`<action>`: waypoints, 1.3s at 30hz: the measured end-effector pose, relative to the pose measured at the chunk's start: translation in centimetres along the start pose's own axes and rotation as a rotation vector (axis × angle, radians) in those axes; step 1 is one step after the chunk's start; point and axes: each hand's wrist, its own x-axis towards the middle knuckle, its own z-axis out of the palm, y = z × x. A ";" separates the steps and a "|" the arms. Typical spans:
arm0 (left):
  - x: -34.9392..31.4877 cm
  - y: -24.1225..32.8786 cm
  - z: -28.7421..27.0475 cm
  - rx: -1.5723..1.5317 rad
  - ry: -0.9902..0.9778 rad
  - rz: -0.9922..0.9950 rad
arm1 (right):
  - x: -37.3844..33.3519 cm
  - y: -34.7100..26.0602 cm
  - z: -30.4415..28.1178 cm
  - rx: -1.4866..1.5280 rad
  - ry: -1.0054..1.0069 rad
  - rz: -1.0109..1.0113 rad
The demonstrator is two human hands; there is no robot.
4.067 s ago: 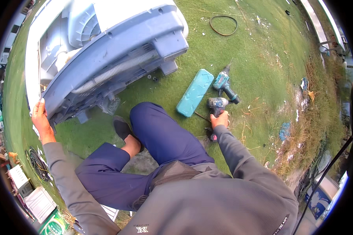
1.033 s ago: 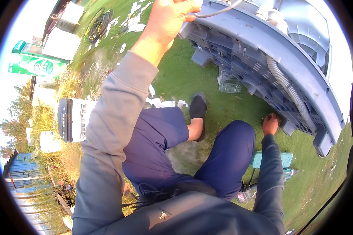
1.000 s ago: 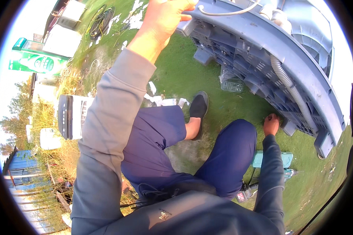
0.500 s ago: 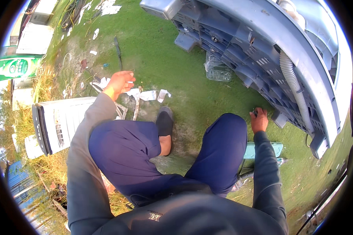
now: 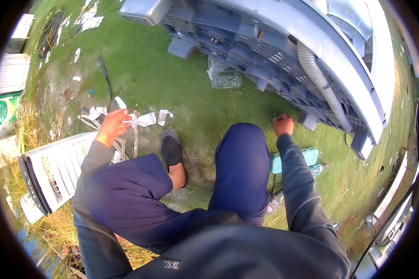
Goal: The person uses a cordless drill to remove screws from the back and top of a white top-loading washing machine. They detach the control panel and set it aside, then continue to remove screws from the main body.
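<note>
My left hand [image 5: 112, 127] hovers at the left with its fingers apart and slightly curled, near white paper scraps [image 5: 146, 119] on the ground; I make out nothing held in it. To the right, my right hand [image 5: 283, 125] is closed in a fist just past my knee; something small may be in it, but the fingers hide it. Beside that fist, a large grey plastic appliance [image 5: 260, 56] lies tipped, its ribbed underside facing me. A grey corrugated hose [image 5: 319, 74] runs along this underside. Close to my right forearm lies a teal case [image 5: 307, 155].
A teal tool with a thin bit [image 5: 317, 169] lies by the case. A clear plastic tray [image 5: 226, 79] sits under the appliance's edge. At left are a white slatted panel [image 5: 65, 162], a dark cable [image 5: 105, 79] and a green package [image 5: 4, 110]. My shoe [image 5: 171, 148] stands between.
The whole view has shifted, so the scene sits further left. My right hand has closed from a looser grip in which a small dark thing showed. My left hand stays near the paper scraps.
</note>
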 end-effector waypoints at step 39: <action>19.1 -4.6 2.3 -0.319 -0.046 0.033 | -12.4 -25.9 -17.8 0.453 -0.272 -0.489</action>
